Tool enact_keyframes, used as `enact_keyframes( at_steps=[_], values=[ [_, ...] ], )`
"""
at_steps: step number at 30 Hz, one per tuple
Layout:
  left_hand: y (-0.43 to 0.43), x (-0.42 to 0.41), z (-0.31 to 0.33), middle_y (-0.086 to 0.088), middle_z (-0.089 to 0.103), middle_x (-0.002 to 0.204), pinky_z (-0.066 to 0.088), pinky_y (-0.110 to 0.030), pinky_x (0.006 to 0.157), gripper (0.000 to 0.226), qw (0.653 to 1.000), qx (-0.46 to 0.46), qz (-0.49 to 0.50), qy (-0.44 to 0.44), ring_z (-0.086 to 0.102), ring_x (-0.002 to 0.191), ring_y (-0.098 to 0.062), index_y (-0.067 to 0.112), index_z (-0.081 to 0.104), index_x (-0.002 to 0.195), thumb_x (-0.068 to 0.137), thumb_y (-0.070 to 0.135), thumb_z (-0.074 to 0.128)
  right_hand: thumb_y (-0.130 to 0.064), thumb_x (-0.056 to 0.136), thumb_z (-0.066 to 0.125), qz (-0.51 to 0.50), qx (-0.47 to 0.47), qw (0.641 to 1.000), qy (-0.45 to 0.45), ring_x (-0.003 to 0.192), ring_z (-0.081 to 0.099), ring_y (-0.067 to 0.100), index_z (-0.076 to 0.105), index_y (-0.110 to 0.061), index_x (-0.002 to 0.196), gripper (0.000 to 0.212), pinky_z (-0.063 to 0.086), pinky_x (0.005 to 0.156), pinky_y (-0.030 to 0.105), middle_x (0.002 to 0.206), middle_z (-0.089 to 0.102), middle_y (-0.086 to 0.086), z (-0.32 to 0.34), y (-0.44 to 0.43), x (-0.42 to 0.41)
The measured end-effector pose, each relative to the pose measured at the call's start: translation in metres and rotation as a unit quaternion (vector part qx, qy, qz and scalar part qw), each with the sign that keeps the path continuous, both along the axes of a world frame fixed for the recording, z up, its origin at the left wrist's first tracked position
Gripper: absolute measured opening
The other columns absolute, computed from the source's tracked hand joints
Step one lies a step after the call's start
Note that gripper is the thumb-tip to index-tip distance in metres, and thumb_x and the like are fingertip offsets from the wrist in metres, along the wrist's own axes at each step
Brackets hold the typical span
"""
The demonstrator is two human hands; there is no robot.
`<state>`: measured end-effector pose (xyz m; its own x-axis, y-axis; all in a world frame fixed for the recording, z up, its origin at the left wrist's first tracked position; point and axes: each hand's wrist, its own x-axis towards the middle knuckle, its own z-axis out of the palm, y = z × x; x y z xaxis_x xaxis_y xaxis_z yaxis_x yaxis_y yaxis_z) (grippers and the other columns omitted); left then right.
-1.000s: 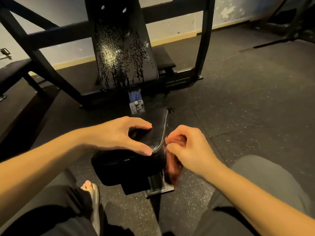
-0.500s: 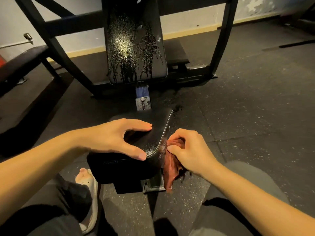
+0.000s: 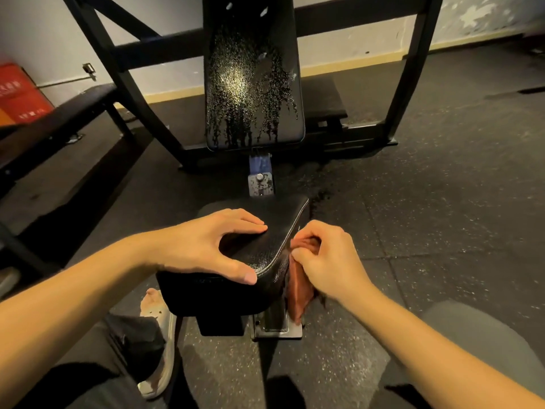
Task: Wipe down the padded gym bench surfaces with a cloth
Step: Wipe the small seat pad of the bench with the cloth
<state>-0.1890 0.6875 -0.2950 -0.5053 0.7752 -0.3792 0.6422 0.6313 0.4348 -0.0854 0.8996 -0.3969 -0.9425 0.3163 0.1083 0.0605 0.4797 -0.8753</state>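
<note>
A black padded seat (image 3: 267, 246) sits low in front of me on a metal post. My left hand (image 3: 206, 246) rests on top of it, fingers and thumb spread and arched over the pad. My right hand (image 3: 327, 258) grips a reddish-brown cloth (image 3: 298, 293) bunched against the seat's right side edge; part of the cloth hangs down below the hand. Beyond the seat the black back pad (image 3: 253, 84) stands tilted, covered with wet droplets and drip streaks.
A black steel frame (image 3: 138, 93) surrounds the back pad, with uprights left and right. Another bench (image 3: 59, 119) lies at the left, a red box (image 3: 20, 95) behind it. My knees and a sandalled foot (image 3: 159, 343) flank the seat post on dark rubber flooring.
The view has shifted closer and slightly left. My right hand with the cloth has stayed at the seat's right edge, moving slightly along it. The left hand has kept its place on the seat.
</note>
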Motion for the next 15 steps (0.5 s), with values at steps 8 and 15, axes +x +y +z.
enact_keyframes(
  at_steps=[8, 15],
  values=[
    [0.001, 0.003, 0.002, 0.044, 0.035, 0.141, 0.029, -0.027, 0.119, 0.098, 1.0, -0.011, 0.011, 0.005, 0.031, 0.136, 0.016, 0.043, 0.047, 0.148, 0.062, 0.084, 0.068, -0.01, 0.091, 0.064, -0.049, 0.036, 0.997, -0.042, 0.087, 0.065, 0.015, 0.066, -0.023, 0.091, 0.013, 0.048, 0.073, 0.029, 0.086, 0.066, -0.008, -0.012, 0.008, -0.032],
    [0.002, 0.003, 0.0, 0.042, 0.038, 0.14, 0.034, -0.016, 0.109, 0.097, 1.0, 0.004, 0.016, -0.01, 0.036, 0.131, 0.017, 0.041, 0.047, 0.147, 0.061, 0.081, 0.068, -0.005, 0.089, 0.065, -0.012, 0.065, 0.997, -0.041, 0.088, 0.067, 0.015, 0.067, -0.025, 0.088, 0.02, 0.048, 0.074, 0.027, 0.088, 0.071, -0.005, -0.011, 0.022, -0.043]
  ],
)
